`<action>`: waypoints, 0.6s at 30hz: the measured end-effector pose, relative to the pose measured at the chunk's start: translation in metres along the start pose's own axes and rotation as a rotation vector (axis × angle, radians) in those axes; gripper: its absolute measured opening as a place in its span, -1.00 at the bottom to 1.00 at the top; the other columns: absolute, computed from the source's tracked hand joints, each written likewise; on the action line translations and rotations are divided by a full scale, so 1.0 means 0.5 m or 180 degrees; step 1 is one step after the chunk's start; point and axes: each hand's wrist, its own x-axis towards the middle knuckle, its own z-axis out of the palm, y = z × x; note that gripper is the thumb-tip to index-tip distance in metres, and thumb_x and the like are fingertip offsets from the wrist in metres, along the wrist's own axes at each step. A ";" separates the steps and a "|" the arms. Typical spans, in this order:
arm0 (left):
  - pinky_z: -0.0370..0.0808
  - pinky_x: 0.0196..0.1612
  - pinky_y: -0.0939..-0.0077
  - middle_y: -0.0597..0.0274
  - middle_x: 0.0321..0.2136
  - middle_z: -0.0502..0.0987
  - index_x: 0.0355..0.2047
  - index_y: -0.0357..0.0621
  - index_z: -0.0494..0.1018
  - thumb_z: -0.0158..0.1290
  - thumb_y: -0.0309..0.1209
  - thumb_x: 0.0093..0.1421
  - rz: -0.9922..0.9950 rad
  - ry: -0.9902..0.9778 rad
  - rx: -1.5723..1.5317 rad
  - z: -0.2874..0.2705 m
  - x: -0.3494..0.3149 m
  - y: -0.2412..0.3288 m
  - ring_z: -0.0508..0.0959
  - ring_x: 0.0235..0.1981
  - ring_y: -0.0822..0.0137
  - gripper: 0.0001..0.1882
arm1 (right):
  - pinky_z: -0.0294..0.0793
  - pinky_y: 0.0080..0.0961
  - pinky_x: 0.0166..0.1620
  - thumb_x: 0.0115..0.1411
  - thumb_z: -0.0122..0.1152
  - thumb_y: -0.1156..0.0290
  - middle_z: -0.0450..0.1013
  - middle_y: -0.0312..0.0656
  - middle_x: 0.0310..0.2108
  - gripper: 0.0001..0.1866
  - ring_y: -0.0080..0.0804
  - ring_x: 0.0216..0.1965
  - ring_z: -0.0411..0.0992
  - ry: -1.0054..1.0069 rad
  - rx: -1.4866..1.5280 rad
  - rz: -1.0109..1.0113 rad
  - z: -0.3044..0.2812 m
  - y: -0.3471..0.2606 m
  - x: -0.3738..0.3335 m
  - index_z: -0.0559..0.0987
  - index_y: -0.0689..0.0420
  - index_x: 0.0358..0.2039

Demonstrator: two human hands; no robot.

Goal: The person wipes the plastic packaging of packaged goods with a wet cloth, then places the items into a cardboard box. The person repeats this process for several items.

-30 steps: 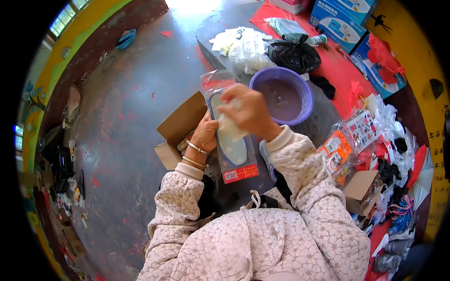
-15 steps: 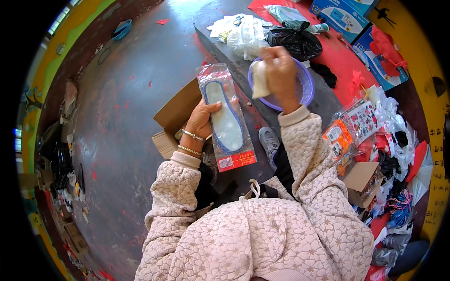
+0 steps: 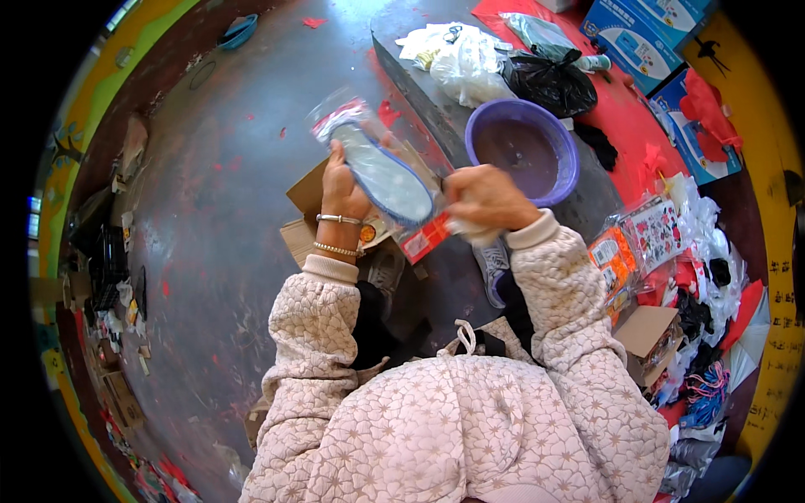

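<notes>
My left hand [image 3: 342,189] grips a pale insole with a blue edge [image 3: 386,178] inside a clear plastic sleeve. The sleeve tilts, and a red label strip [image 3: 428,238] shows at its near end. Close beside that end is my right hand [image 3: 493,199], fingers closed and smeared by motion. From under it sticks out a cream, cloth-like piece [image 3: 471,231], too blurred to name more exactly. Whether it touches the sleeve I cannot tell. An open cardboard box [image 3: 303,239] on the floor is partly hidden behind my left hand.
A purple basin [image 3: 573,172] stands beyond my right hand. White plastic bags [image 3: 465,71] and a black bag [image 3: 558,82] lie behind it. To the right are an orange packet [image 3: 610,254], a small cardboard box [image 3: 650,335] and heaped bags. Blue cartons [image 3: 633,42] stand far right.
My right hand has come from over the basin, nearer and leftward to the sleeve's end, with the cream piece. The sleeve in my left hand has tilted, its far end swinging left.
</notes>
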 end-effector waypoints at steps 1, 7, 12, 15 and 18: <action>0.38 -0.02 -0.01 -0.10 -0.10 0.38 0.03 -0.11 0.24 -0.45 0.02 0.30 0.0289 0.0155 -0.0097 -0.003 0.001 0.013 0.43 -0.09 -0.02 -0.45 | 0.42 -0.40 -0.44 -0.11 0.22 0.33 0.39 -0.13 -0.66 -0.81 -0.24 -0.56 0.45 0.0484 0.0233 0.0342 -0.011 0.033 -0.009 0.48 0.19 -0.55; 0.24 0.12 0.09 -0.05 -0.02 0.33 0.09 -0.10 0.18 -0.54 -0.02 0.33 0.1440 0.0873 0.0038 0.052 0.003 0.039 0.34 0.00 0.06 -0.45 | 0.34 -0.70 -0.57 0.19 0.02 0.08 0.39 -0.33 -0.62 -0.57 -0.62 -0.66 0.35 -0.0009 0.4276 0.1847 -0.008 -0.006 -0.047 0.47 0.24 -0.20; 0.25 0.11 0.09 -0.02 -0.01 0.33 0.11 -0.04 0.15 -0.50 -0.07 0.34 0.1356 0.0468 -0.0122 0.056 0.002 0.020 0.35 -0.01 0.08 -0.52 | 0.41 -0.72 -0.48 0.06 0.17 -0.05 0.45 -0.25 -0.40 -0.51 -0.62 -0.54 0.41 -0.0016 0.5389 0.1512 0.075 -0.104 -0.011 0.47 0.16 -0.27; 0.32 0.07 0.19 0.10 -0.04 0.37 0.05 -0.03 0.21 -0.36 -0.21 0.34 0.1618 0.0441 0.0037 0.081 0.002 -0.006 0.40 -0.06 0.17 -0.65 | 0.48 -0.62 -0.38 0.15 0.13 0.12 0.48 -0.21 -0.42 -0.62 -0.52 -0.47 0.47 0.0992 0.3581 0.0002 0.099 -0.067 0.010 0.46 0.17 -0.19; 0.37 0.03 0.33 0.18 -0.08 0.39 0.01 -0.07 0.24 -0.23 -0.37 0.30 0.1835 0.0293 0.0338 0.049 0.002 0.006 0.41 -0.05 0.27 -0.72 | 0.48 -0.56 -0.39 0.22 0.02 0.35 0.48 -0.18 -0.50 -0.79 -0.44 -0.48 0.47 0.0493 0.4965 0.1668 0.068 -0.058 0.015 0.45 0.22 -0.23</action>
